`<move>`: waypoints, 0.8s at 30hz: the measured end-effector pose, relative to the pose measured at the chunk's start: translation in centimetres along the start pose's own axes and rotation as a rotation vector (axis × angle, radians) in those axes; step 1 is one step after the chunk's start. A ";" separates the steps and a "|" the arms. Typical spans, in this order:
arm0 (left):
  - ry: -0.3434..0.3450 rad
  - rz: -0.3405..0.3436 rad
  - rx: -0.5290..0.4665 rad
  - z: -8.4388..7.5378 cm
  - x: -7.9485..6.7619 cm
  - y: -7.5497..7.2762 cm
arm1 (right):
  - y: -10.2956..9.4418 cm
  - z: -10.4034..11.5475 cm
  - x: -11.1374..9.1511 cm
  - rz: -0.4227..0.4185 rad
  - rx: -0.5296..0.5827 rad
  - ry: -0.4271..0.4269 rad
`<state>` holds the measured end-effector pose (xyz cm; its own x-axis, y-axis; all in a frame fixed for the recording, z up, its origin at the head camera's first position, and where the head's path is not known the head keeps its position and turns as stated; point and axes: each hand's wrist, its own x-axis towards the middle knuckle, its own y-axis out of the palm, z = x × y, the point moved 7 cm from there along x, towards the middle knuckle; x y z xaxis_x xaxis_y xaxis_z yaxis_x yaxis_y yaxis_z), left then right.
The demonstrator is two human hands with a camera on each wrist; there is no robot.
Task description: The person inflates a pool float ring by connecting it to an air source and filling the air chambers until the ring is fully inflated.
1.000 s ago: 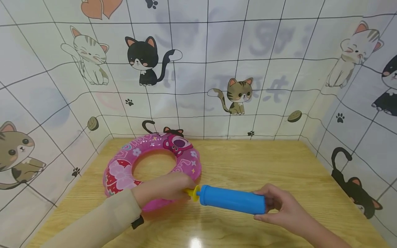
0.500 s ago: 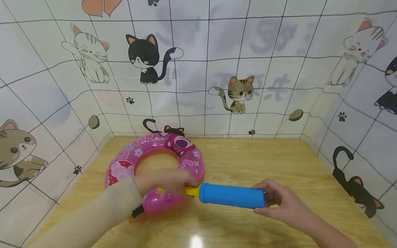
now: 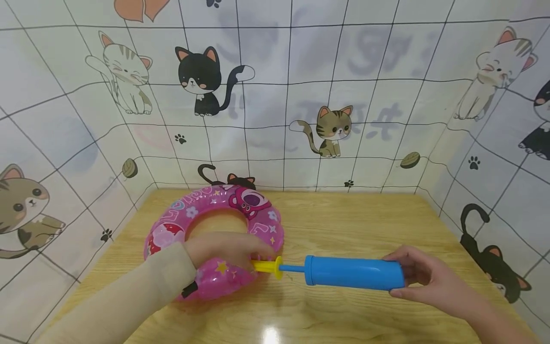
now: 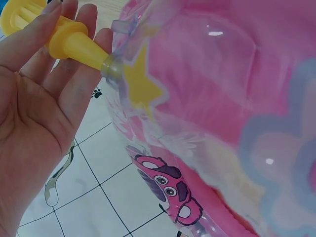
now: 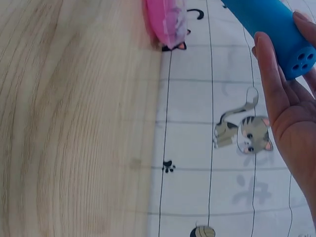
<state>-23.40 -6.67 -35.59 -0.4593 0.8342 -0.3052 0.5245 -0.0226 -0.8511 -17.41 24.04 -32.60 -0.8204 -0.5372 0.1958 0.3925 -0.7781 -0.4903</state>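
A blue hand pump (image 3: 354, 273) lies level above the table, its thin blue rod drawn out toward a yellow nozzle end (image 3: 267, 267). My left hand (image 3: 229, 248) holds that yellow end between thumb and fingers. In the left wrist view the yellow tip (image 4: 84, 49) sits in the clear valve (image 4: 112, 68) of a pink swim ring (image 4: 207, 74). My right hand (image 3: 425, 277) grips the pump's far end, thumb below and fingers above. The right wrist view shows small holes in the blue end cap (image 5: 302, 61). The ring (image 3: 215, 282) looks rounded, with printed stars and flowers.
The wooden table (image 3: 343, 224) carries the ring at its left side. A cat-printed tiled cloth (image 3: 266, 95) stands up behind and on both sides. A small black piece (image 3: 189, 289) shows beneath the left sleeve (image 3: 142, 291).
My right hand first pushes the blue barrel up against the yellow end, then draws it back to the right, baring the rod. My left hand stays at the ring.
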 end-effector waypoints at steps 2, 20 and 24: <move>-0.001 0.001 -0.011 0.1 -0.1 0.1 | -0.6 -0.2 -0.7 0.011 0.014 -0.007; 0.045 -0.058 -0.050 0.5 -1.2 0.4 | -4.9 -0.8 -5.8 -0.062 -0.118 -0.004; 0.074 -0.091 -0.070 0.1 -1.2 0.4 | -4.5 -1.0 -5.6 -0.057 -0.095 0.044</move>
<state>-22.66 -7.71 -35.63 -0.4544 0.8695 -0.1937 0.5334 0.0915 -0.8409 -14.98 30.84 -32.32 -0.8584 -0.4766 0.1898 0.3051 -0.7716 -0.5581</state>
